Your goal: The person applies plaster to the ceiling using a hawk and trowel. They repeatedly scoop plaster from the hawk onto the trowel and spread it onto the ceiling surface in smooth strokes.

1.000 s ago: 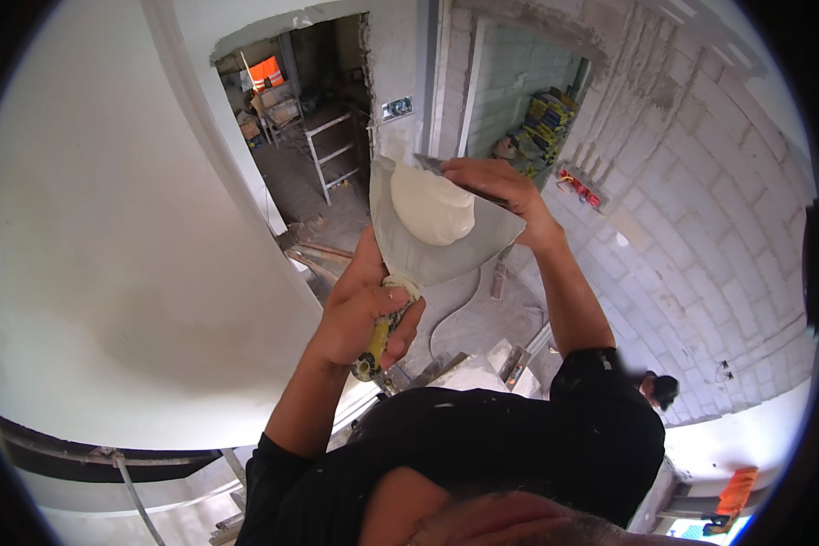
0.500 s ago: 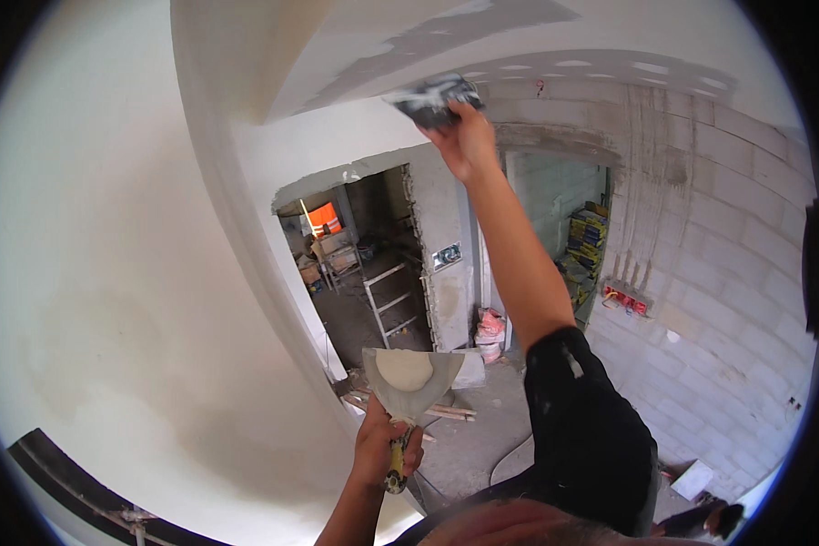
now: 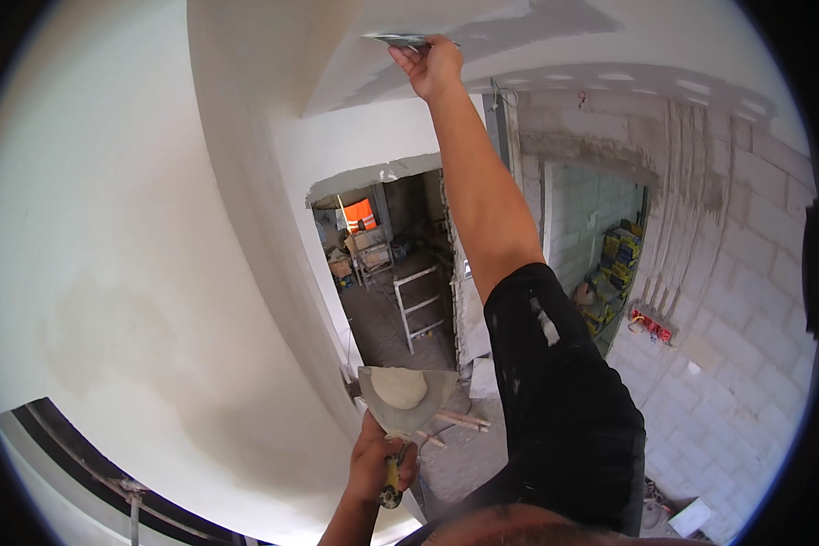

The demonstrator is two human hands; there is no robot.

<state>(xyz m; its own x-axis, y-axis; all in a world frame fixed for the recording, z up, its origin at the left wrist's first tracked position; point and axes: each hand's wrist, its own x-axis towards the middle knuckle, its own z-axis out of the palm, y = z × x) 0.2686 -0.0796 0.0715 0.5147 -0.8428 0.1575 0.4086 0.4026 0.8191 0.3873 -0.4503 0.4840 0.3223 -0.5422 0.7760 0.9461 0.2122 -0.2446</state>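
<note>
My left hand is closed round the yellow and black handle of a wide putty knife, held blade up at the bottom middle. A rounded lump of pale filler sits on its blade. High above, my right hand grips a flat metal filling blade against the ceiling. Grey, darker patches of filler show on the ceiling around the blade. Part of the blade's back edge is hidden by my fingers.
A smooth plastered wall curves along the left. Ahead, a rough doorway shows a metal ladder and an orange vest. To the right are a block wall, a red electrical box and stacked yellow bags.
My right hand has moved up and slightly left, taking the filling blade onto the ceiling. The putty knife in my left hand sits slightly lower. The view has shifted a little.
</note>
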